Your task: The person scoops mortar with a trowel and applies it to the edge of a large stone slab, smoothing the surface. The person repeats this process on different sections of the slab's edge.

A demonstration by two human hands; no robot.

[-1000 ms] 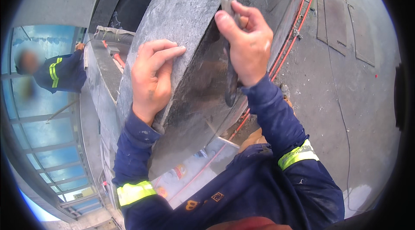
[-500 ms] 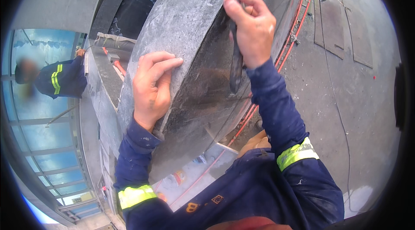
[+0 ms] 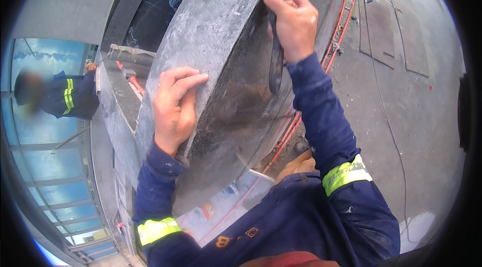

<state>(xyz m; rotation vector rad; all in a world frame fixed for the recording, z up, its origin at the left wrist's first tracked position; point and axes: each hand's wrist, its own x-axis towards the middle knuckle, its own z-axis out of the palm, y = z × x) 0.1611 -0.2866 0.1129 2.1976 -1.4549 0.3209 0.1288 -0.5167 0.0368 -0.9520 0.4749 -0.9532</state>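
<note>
A grey concrete-like curved ledge (image 3: pixel 206 21) runs away in front of me, with a darker, smudged side face (image 3: pixel 236 101) on its right. My left hand (image 3: pixel 174 109) rests on the ledge near this edge, fingers loosely bent and apart, holding nothing. My right hand (image 3: pixel 293 23) is closed round a slim hand tool with a long black handle (image 3: pixel 275 73). The handle hangs below my fist along the side face. At the other end, a small grey tip shows above my fingers by the ledge's edge; its exact kind is unclear.
Red pipes (image 3: pixel 341 31) run along the foot of the ledge. Dark flat sheets (image 3: pixel 376 36) and a thin black cable (image 3: pixel 384 96) lie on the floor at right. A co-worker (image 3: pixel 75 93) in dark, reflective-striped clothing is at far left by blue windows (image 3: pixel 55 161).
My right hand has moved slightly up and away along the edge, and the tool's handle end has risen with it. My left hand stays at about the same spot. The view has shifted a little.
</note>
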